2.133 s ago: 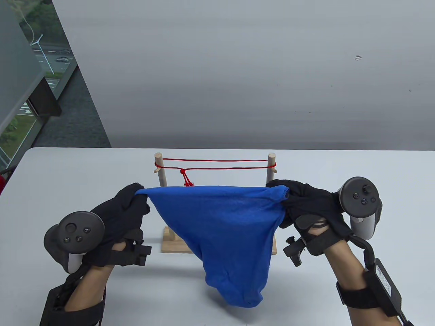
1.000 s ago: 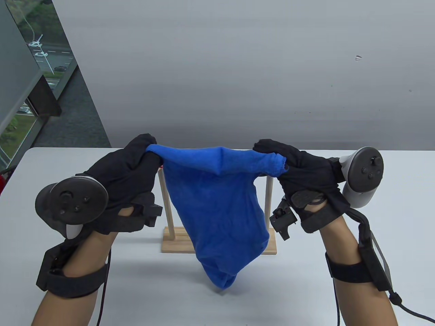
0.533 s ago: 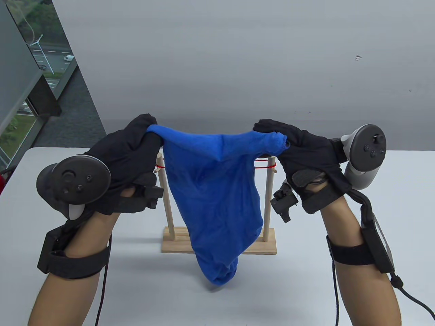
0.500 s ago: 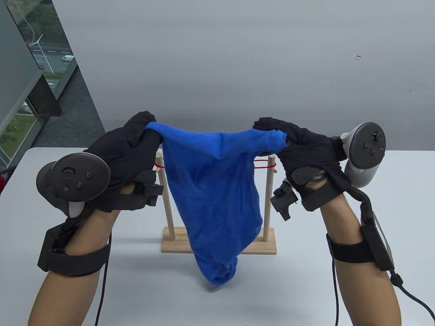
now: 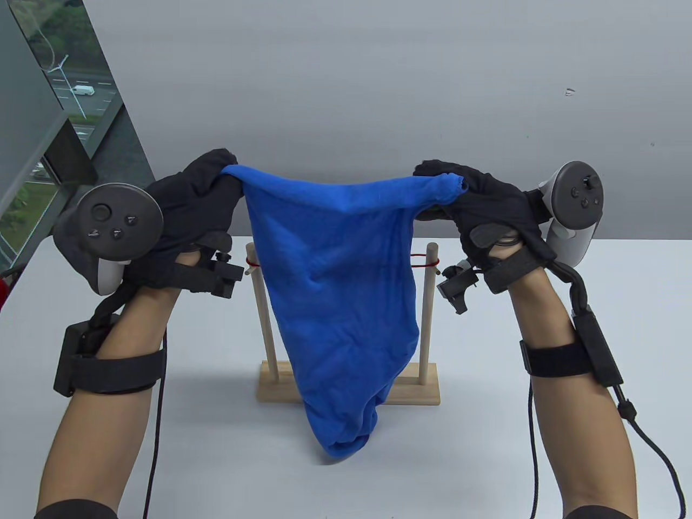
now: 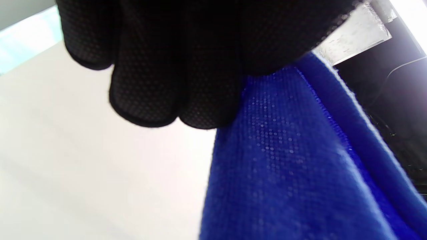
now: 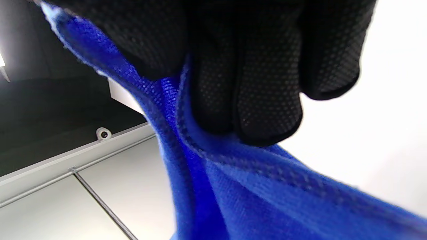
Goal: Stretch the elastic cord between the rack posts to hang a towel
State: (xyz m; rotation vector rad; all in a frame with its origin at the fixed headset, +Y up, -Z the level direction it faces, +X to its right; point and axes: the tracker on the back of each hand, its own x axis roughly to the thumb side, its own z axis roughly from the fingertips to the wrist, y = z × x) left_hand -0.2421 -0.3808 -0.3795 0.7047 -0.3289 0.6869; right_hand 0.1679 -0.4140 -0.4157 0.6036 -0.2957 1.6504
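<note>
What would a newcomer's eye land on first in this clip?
The blue towel, held up above mid-table by its top corners, its lower end sagging in front of the wooden rack. The left hand and right hand each grip one corner. The red cord peeks out at the posts behind.

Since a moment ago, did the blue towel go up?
Yes. The blue towel rose: its top edge, once below the wooden rack post tops, now sits above them, held by both hands.

One towel, one rack with two posts, one cord, two hands.
</note>
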